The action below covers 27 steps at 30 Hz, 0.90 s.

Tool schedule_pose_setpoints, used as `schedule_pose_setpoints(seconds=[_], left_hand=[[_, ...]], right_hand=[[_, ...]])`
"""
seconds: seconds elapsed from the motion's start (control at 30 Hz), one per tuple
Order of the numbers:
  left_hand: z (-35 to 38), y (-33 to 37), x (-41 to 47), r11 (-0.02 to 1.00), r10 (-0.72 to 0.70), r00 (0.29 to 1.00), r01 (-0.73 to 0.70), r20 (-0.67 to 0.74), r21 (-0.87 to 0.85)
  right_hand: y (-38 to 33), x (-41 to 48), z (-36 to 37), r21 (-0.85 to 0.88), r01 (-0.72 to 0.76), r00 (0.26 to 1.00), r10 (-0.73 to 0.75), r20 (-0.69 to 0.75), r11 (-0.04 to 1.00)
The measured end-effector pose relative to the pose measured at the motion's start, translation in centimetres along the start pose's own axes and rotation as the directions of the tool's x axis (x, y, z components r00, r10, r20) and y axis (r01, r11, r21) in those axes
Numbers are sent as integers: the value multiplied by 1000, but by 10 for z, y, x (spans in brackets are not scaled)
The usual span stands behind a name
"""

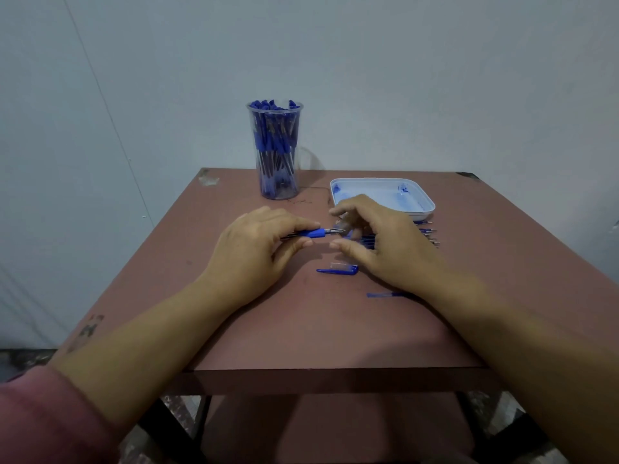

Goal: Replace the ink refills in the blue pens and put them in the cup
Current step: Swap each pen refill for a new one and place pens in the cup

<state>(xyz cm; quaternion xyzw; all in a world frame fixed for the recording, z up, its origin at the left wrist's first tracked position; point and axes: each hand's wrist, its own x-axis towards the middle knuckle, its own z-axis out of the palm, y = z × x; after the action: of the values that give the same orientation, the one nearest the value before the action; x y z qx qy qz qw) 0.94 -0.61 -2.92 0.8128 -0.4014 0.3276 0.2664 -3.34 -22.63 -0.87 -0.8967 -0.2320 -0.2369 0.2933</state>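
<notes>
- Left hand (261, 249), centre-left of the frame: the grip is pinched on the blue pen (315, 233), thumb below and fingers above the barrel. The pen is held level just above the table (502, 262), with its tip pointing right.
- Cup (276, 152), upper centre, at the far edge of the table: clear, upright and densely packed with blue pens. Risk: forcing another pen into the crowded cup could tip it or push pens out.
- Pen tip: exposed, and close to the fingers of the right hand. Risk: a loose pinch on the smooth barrel would let the pen twist or slide while the tip section is worked.
- Cap (338, 270), centre: lies flat on the table, just below the gap between the hands. Risk: the right thumb or palm could sweep it away.
- Right hand (378, 242), centre-right: fingers curved around the area of the pen tip, thumb stretched out below. The view is blurred, so I cannot tell whether this grip pinches anything.
- Small blue part (385, 294), under the right forearm: too indistinct to identify. Risk: the forearm could drag it.
- Tray (375, 192), upper right of centre: white, with blue smears inside. Risk: ink transfer to the fingers would reduce hold.
- Loose refills (428, 234), beside the right hand and in front of the tray: they could roll if nudged.
</notes>
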Motion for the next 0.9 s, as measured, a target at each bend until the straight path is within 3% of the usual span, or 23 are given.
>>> schedule_pose_setpoints(seconds=[0.1, 0.27, 0.4, 0.53, 0.63, 0.73, 0.9], left_hand=[[0, 0, 0, 1000, 10, 1000, -10, -5, 6], [0, 0, 0, 1000, 13, 1000, -13, -6, -8], [0, 1, 0, 1000, 24, 1000, -24, -18, -8], [-1, 2, 0, 999, 31, 999, -30, -31, 18], [0, 2, -1, 999, 24, 999, -23, -22, 33], [0, -2, -1, 999, -45, 998, 45, -36, 20], [-1, -4, -1, 996, -86, 996, 86, -31, 14]], right_hand=[[-2, 3, 2, -26, 42, 999, -43, -8, 999], [-4, 0, 0, 25, -19, 1000, 18, 14, 1000], [-4, 2, 2, -27, 69, 997, -70, -39, 997], [-7, 4, 3, -17, 61, 997, -62, -48, 998], [-5, 3, 0, -25, -2, 1000, 3, 19, 1000], [1, -4, -8, -156, -57, 996, 68, 64, 986], [-1, -9, -12, -224, -16, 959, 78, 271, 975]])
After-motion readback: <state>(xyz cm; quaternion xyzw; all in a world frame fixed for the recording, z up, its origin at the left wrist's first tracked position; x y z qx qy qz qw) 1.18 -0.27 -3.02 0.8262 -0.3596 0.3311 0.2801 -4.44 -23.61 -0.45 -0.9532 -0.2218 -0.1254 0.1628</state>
